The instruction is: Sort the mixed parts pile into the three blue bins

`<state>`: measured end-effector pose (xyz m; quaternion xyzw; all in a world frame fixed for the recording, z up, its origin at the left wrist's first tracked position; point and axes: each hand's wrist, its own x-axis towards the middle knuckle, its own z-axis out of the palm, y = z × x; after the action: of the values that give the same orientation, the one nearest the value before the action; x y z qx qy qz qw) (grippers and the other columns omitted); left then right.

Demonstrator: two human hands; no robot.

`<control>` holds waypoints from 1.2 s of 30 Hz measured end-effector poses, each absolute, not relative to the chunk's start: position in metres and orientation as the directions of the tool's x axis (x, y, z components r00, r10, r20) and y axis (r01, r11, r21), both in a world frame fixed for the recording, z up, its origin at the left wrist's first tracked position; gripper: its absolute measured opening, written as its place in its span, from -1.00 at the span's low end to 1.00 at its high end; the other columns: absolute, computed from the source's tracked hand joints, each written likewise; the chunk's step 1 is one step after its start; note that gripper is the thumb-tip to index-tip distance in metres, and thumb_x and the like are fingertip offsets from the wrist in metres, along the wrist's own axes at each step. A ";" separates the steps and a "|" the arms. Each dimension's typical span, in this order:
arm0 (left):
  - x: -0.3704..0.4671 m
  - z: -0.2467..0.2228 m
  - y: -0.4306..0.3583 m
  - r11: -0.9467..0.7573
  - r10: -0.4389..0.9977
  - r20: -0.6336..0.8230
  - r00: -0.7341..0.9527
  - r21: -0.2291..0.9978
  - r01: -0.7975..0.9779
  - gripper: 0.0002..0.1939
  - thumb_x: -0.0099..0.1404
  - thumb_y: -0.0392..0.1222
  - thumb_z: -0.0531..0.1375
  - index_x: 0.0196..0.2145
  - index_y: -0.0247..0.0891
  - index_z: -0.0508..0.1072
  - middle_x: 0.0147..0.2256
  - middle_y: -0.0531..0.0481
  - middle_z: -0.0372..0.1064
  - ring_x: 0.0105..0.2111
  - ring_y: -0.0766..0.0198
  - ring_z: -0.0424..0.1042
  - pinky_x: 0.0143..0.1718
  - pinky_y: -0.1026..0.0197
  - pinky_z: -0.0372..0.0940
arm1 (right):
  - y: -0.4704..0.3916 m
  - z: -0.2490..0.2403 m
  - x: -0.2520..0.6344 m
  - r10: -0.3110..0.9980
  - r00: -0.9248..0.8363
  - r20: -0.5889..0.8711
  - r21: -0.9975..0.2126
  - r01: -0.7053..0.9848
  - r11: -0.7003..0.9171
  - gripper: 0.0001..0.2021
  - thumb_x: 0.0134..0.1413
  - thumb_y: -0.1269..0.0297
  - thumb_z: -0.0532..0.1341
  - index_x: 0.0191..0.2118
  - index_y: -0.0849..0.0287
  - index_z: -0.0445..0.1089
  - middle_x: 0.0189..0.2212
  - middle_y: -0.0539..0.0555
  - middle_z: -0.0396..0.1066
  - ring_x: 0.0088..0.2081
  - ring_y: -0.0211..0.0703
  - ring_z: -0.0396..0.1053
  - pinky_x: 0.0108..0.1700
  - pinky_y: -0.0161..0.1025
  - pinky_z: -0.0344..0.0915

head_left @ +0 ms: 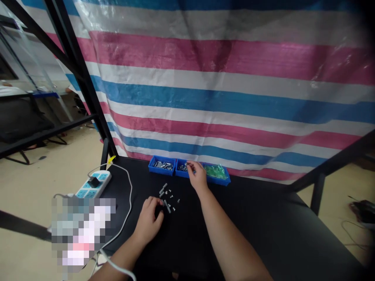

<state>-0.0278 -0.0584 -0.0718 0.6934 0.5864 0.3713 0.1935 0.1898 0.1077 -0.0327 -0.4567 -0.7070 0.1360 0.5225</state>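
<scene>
My left hand (150,220) rests on the black tabletop with its fingers curved and the thumb held apart. Its fingertips are beside a loose group of grey metal cylinders (166,206) and small silver screws (171,196). Over the middle blue bin (182,174), my right hand (197,175) has its thumb and forefinger drawn together at small metal parts (183,167). Whatever is between those fingertips is too small to make out. The left blue bin (160,171) holds many metal cylinders. Green plastic packets (216,171) lie in the right blue bin (222,181).
A white power strip (101,180) with a black plug (94,182) sits at the table's left edge. A pale cable (130,191) curves across the tabletop. Black frame posts (84,86) flank the table, and a striped plastic sheet (205,101) hangs behind it.
</scene>
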 end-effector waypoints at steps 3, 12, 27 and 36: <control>-0.029 -0.071 -0.060 -0.239 0.960 0.277 0.046 0.721 0.650 -0.82 0.22 -0.32 0.09 -0.21 -0.16 0.35 -0.18 -0.09 0.35 -0.09 0.06 0.35 -0.01 0.03 0.26 | 0.134 -0.028 0.195 0.809 -0.044 0.586 -0.624 0.612 0.485 -0.77 0.24 0.29 0.14 -0.09 0.19 0.50 -0.26 0.13 0.46 -0.26 -0.10 0.40 -0.10 -0.16 0.35; -0.030 -0.072 -0.056 -0.242 0.961 0.270 0.054 0.731 0.638 -0.80 0.22 -0.34 0.09 -0.19 -0.17 0.33 -0.18 -0.09 0.33 -0.12 0.05 0.32 -0.04 -0.01 0.25 | 0.159 -0.025 0.137 0.789 -0.264 0.555 -0.493 0.660 0.567 -0.86 0.19 0.35 0.24 -0.16 0.15 0.52 -0.19 0.13 0.44 -0.09 -0.07 0.38 0.04 -0.17 0.29; -0.036 -0.080 -0.052 -0.180 0.958 0.279 -0.068 0.767 0.615 -0.80 0.22 -0.32 0.09 -0.17 -0.19 0.29 -0.23 -0.05 0.32 -0.18 0.11 0.35 -0.11 0.06 0.29 | 0.063 -0.042 0.174 0.866 -0.404 0.294 -0.660 0.570 0.490 -0.90 0.12 0.33 0.26 -0.23 0.12 0.50 -0.40 -0.01 0.42 -0.46 -0.27 0.30 -0.33 -0.30 0.26; -0.030 -0.081 -0.049 -0.200 0.959 0.282 -0.008 0.700 0.685 -0.73 0.15 -0.35 0.09 -0.17 -0.18 0.30 -0.23 -0.03 0.32 -0.20 0.12 0.36 -0.12 0.07 0.29 | 0.029 -0.063 0.172 0.942 -0.335 0.023 -0.610 0.741 0.279 -0.90 -0.10 0.41 0.41 -0.38 0.12 0.55 -0.39 0.04 0.46 -0.37 -0.19 0.40 -0.30 -0.28 0.27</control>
<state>-0.0304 -0.0490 -0.0815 0.6796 0.6049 0.3718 0.1844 0.1724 0.0294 -0.0632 -0.5427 -0.7755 0.2572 0.1948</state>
